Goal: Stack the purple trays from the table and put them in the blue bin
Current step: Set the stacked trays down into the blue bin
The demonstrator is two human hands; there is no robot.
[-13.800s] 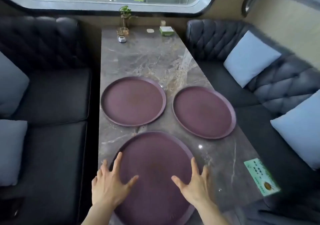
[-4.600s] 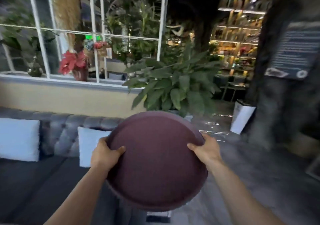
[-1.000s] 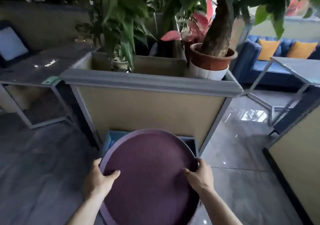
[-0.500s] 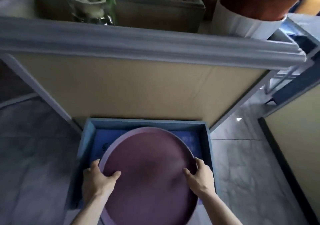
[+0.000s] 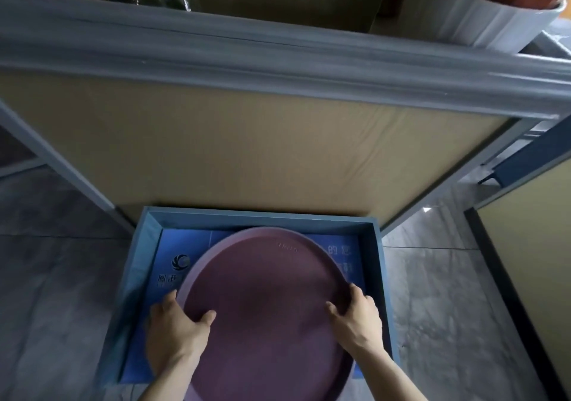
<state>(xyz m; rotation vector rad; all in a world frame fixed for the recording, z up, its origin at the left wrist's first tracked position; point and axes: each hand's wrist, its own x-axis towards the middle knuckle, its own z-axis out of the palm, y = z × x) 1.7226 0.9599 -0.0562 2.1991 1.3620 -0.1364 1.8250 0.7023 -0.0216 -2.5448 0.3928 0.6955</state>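
Note:
I hold the stack of round purple trays [image 5: 265,301] by its rim, with only the top tray's face showing. My left hand [image 5: 174,329] grips the left rim, thumb on the inside. My right hand [image 5: 358,317] grips the right rim the same way. The stack hangs low over the open blue bin [image 5: 142,246] on the floor, its far edge inside the bin's walls and its near edge reaching past the bin's front. The bin's blue bottom with white print [image 5: 182,264] shows at the back and left of the trays.
A tan planter box with a grey moulded rim [image 5: 278,61] rises right behind the bin. A white and terracotta pot [image 5: 494,8] stands on it at the top right. Grey marble floor [image 5: 61,292] lies on both sides; a tan panel [image 5: 531,261] stands at the right.
I have bent closer over the bin, which looks larger now. The trays have come lower toward the bin's bottom, and both hands keep their grip on the rim.

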